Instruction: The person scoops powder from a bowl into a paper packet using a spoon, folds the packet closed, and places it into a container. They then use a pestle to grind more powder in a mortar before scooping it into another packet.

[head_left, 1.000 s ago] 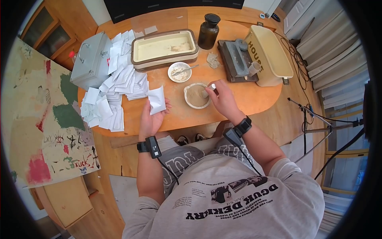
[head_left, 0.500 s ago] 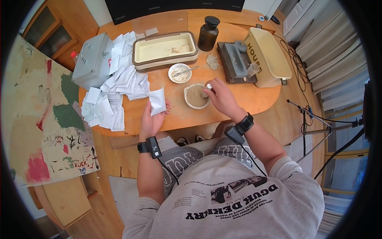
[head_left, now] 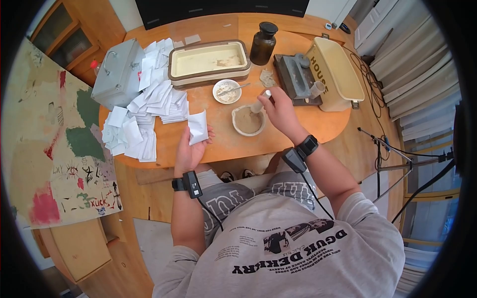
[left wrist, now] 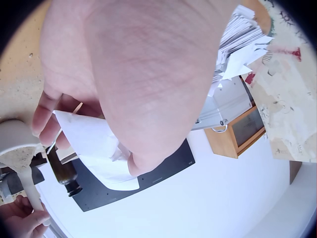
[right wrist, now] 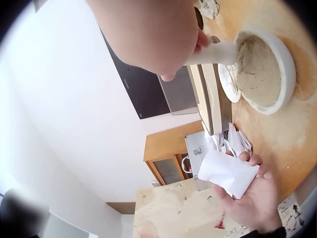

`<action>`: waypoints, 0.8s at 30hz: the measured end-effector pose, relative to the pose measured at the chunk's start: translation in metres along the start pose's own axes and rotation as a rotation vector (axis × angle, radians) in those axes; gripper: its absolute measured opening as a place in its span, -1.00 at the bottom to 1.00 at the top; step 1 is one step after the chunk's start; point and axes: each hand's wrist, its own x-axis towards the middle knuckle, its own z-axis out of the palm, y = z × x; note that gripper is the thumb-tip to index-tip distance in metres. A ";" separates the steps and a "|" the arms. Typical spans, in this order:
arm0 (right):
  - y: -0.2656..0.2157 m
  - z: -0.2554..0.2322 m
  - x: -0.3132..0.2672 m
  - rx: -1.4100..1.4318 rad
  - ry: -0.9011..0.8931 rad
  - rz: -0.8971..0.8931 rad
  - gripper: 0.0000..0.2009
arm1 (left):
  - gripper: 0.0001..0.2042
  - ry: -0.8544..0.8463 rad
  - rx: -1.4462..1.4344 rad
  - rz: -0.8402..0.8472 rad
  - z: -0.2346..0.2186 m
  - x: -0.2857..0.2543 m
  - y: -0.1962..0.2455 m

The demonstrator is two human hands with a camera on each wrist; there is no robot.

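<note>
My left hand point(head_left: 185, 151) holds a folded white paper packet point(head_left: 198, 127) upright near the table's front edge, the thumb on one side and the fingers behind. In the right wrist view the packet point(right wrist: 229, 172) leans across the palm. Just to the right stands a white mortar point(right wrist: 288, 74) with greyish-tan powder point(right wrist: 258, 74) inside. My right hand point(head_left: 282, 113) grips the handle of a white pestle point(right wrist: 217, 52), which tilts over the mortar's right side with its head at the powder. The hand hides part of the handle.
Behind the mortar sit a small white bowl point(head_left: 220, 99) with a spoon, a cream-and-brown tray point(head_left: 208, 81), and a dark jar point(head_left: 263, 44). Many white packets point(head_left: 154, 99) pile beside a metal case point(head_left: 117, 74) at left. A grey stone block point(head_left: 294, 77) and cream bin point(head_left: 343, 74) stand right.
My right hand moves the pestle about in the mortar, first lower toward the powder, now raised and tilted at its far right side. My left hand keeps the packet nearly still.
</note>
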 end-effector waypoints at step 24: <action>0.005 0.014 0.005 -0.058 -0.158 -0.048 -0.74 | -0.47 -0.007 -0.043 -0.026 -0.006 0.006 -0.001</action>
